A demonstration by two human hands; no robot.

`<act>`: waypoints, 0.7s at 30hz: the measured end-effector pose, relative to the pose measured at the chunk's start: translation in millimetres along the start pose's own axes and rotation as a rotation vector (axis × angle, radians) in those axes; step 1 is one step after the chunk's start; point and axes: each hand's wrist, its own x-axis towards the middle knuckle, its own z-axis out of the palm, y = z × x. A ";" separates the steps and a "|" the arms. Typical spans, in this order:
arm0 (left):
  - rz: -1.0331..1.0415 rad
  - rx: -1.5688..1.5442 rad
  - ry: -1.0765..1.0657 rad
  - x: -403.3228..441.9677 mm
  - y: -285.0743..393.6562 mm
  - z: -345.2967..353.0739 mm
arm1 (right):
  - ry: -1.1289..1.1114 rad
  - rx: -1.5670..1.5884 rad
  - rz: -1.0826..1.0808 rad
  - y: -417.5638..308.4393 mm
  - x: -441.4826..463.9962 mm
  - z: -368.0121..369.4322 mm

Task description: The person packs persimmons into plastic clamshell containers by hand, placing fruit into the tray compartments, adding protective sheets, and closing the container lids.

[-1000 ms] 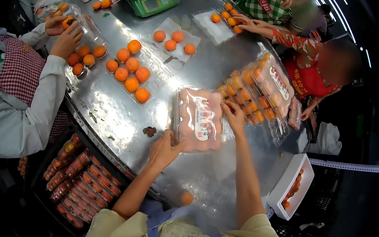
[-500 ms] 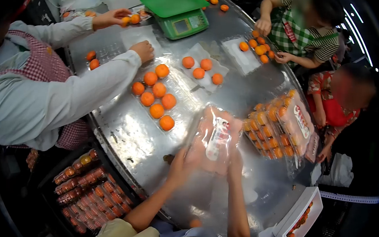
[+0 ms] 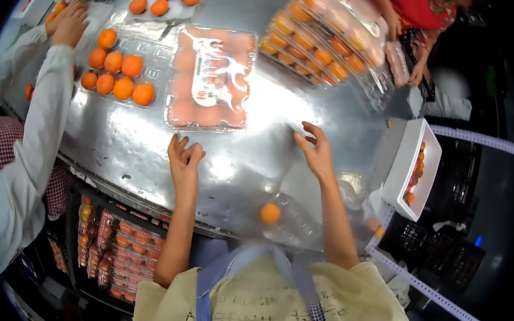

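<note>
At the far left, a co-worker's hands (image 3: 68, 23) are now close together beside orange fruit; half a second ago they were spread apart. To their right, the open tray (image 3: 118, 69) holds eight orange fruits, the same count as before. The closed pack (image 3: 211, 76), which was between the person's two hands, now lies on the metal table (image 3: 228, 175) just beside that tray, its label up. The left hand (image 3: 183, 160) has come off it and hovers near its lower edge, fingers loosely curled, thumb apart, holding nothing. A single orange fruit (image 3: 270, 214) sits under clear plastic between the forearms. The right hand (image 3: 316, 150) has also let go; it is empty, thumb and fingers parted, well apart from the pack's lower right corner. Beyond it leans the stack of filled packs (image 3: 319, 35), and farther right the white box (image 3: 411, 169) with fruit inside now shows more fully.
</note>
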 end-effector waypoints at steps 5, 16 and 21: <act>0.023 0.164 -0.247 -33.5 -34.1 32.8 | 0.029 0.535 -0.107 -8.5 -13.2 -31.0; 0.341 0.543 -1.110 -79.8 -94.4 192.4 | -0.077 0.757 -0.409 -13.5 -116.9 -114.0; 0.127 0.677 -1.110 -72.9 -94.4 194.5 | 0.147 0.191 -0.497 11.8 -159.4 -108.6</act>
